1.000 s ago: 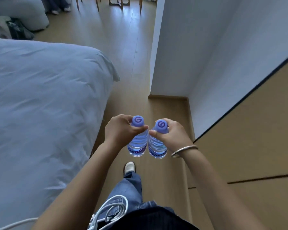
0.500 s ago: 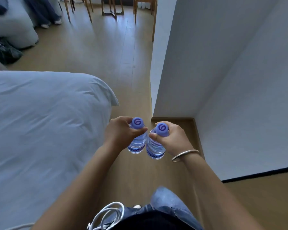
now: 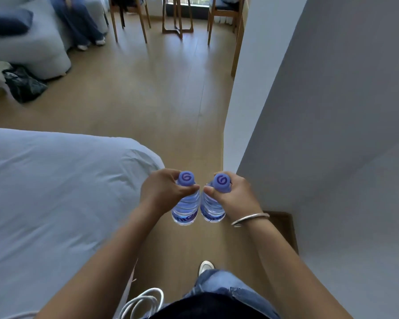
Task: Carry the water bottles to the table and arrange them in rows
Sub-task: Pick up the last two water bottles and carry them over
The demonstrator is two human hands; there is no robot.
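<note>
- The left hand holds the left bottle just under its cap; the grip is curled round the neck, thumb lying across the front.
- The right hand holds the right bottle the same way, its grip closed round the neck with the thumb tip just below the cap.
- Both bottles hang upright in the air above the wooden floor, side by side and almost touching low down; neither rests on anything.
- The bottles are clear ribbed plastic with blue labels near the bottom. Each has a round purple cap printed with a swirl.
- A thin silver bangle circles the right wrist.
- The bed to the left is covered in soft, faintly creased white bedding. A smooth pale wall fills the right side.
- Wooden chair legs stand at the far end of the floor, their upper parts cut off by the frame.
- A dark crumpled bag lies on the floor by a pale couch.
- The label wording is too blurred and bent to read, and the fingers behind the necks are hidden.
- A white cable loop and denim legs show at the bottom edge.
</note>
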